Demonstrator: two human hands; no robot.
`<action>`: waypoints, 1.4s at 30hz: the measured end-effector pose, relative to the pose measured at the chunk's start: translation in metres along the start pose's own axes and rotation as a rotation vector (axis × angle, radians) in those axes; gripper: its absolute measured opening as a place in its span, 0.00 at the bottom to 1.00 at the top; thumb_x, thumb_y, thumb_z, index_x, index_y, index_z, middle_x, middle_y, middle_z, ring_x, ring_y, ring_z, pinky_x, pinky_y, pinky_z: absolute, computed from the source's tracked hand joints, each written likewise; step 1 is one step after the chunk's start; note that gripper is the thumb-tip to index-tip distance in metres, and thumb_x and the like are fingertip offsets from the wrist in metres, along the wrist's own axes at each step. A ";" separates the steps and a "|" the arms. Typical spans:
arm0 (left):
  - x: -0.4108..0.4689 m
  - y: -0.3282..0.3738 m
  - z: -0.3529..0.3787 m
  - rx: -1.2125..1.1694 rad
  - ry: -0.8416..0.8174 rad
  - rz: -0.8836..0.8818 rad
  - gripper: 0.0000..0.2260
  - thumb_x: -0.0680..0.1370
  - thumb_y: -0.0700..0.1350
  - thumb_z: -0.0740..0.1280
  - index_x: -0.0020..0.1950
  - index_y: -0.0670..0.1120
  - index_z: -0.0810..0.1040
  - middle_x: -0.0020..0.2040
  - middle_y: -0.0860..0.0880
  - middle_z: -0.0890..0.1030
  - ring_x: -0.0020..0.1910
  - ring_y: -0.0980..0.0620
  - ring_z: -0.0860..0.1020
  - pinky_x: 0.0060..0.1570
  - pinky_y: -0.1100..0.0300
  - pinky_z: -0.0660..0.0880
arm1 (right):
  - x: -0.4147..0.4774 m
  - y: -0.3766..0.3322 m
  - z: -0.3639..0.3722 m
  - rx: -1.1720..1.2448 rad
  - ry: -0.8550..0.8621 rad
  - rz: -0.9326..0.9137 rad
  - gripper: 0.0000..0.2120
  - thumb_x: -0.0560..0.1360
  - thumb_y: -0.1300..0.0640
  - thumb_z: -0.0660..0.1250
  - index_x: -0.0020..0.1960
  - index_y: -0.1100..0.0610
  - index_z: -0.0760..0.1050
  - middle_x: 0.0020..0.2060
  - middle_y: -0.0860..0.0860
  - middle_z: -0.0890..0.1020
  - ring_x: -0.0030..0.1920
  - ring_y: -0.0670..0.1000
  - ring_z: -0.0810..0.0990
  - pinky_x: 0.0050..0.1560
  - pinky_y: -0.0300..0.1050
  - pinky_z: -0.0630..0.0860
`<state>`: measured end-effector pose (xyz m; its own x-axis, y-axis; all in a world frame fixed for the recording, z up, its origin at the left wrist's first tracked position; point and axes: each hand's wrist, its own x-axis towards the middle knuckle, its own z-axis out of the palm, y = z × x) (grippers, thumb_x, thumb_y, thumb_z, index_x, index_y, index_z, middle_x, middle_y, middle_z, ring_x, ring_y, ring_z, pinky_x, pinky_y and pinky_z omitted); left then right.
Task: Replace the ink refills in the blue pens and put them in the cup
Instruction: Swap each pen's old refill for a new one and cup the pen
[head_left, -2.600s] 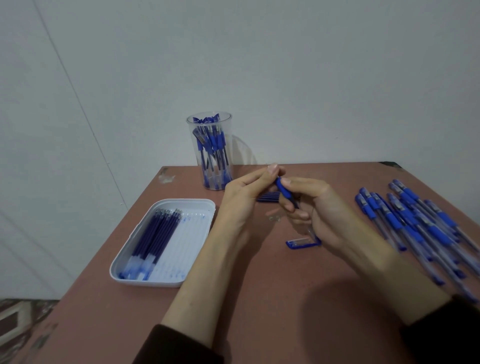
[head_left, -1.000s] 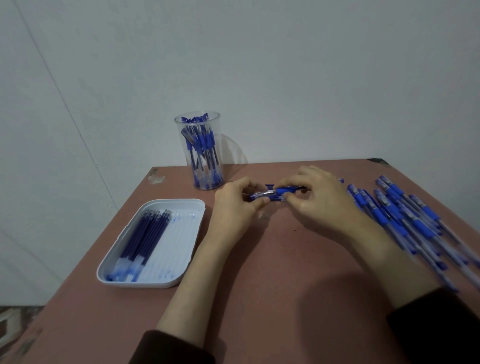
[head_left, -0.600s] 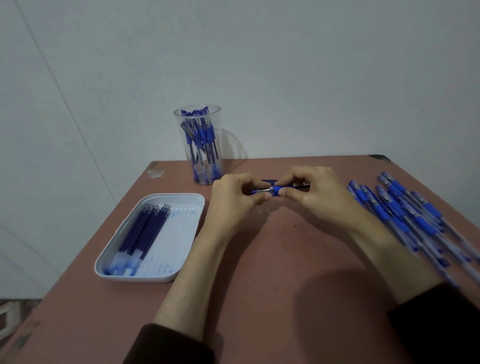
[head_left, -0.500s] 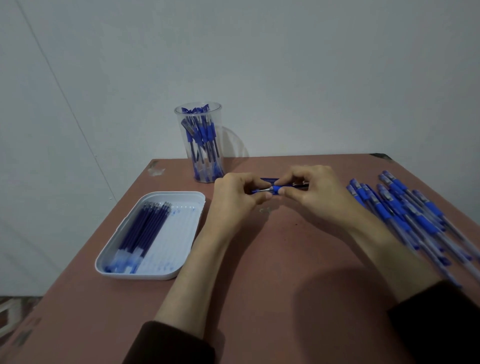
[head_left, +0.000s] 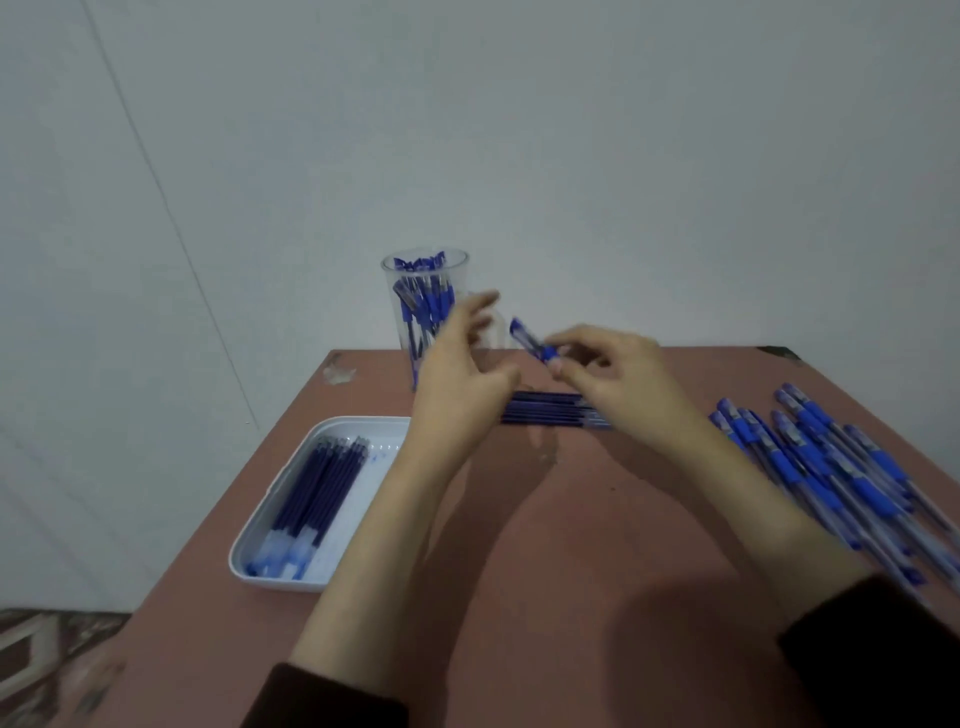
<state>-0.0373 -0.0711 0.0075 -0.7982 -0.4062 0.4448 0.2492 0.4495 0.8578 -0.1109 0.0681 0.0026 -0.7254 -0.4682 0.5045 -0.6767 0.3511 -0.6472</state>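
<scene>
Right hand (head_left: 618, 379): a blue pen (head_left: 527, 340) is pinched between thumb and fingers, one end aimed up toward the cup (head_left: 390, 291), probably so that it can be dropped in.
Left hand (head_left: 460, 384): it is held just beside the cup, fingers spread, and nothing seems to be gripped, though the picture is blurred.
Cup: it is placed at the far side of the desk (head_left: 571, 571), with pens inside.
Waiting pens (head_left: 831, 467): they are piled at the right, within reach.
Refills (head_left: 322, 488): they are kept in the white tray (head_left: 371, 483).

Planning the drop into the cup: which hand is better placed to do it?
Right hand: it pinches the pen, raised near the cup. Left hand is empty, fingers spread.
</scene>
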 end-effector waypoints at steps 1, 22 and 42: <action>0.008 0.003 -0.007 0.039 0.080 0.005 0.28 0.70 0.33 0.68 0.67 0.51 0.69 0.57 0.51 0.75 0.55 0.55 0.75 0.58 0.56 0.73 | 0.012 -0.008 0.000 0.022 0.042 -0.014 0.08 0.74 0.58 0.68 0.51 0.48 0.81 0.37 0.47 0.83 0.40 0.50 0.81 0.45 0.43 0.75; 0.071 -0.039 -0.037 0.052 0.146 -0.138 0.37 0.72 0.42 0.74 0.75 0.46 0.57 0.42 0.62 0.69 0.41 0.64 0.70 0.55 0.57 0.73 | 0.148 -0.051 0.061 -0.226 0.080 -0.037 0.26 0.71 0.65 0.64 0.66 0.51 0.66 0.41 0.54 0.82 0.44 0.55 0.79 0.40 0.46 0.72; 0.049 -0.029 -0.033 0.176 0.233 -0.155 0.39 0.75 0.47 0.70 0.78 0.47 0.50 0.76 0.43 0.55 0.74 0.44 0.59 0.69 0.53 0.59 | 0.121 -0.056 0.038 -0.205 -0.024 -0.015 0.15 0.77 0.52 0.63 0.62 0.52 0.76 0.54 0.52 0.78 0.51 0.49 0.74 0.53 0.42 0.68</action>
<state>-0.0659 -0.1299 0.0133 -0.6670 -0.6429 0.3765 0.0196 0.4900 0.8715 -0.1557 -0.0390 0.0780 -0.7137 -0.4931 0.4975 -0.7005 0.5006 -0.5087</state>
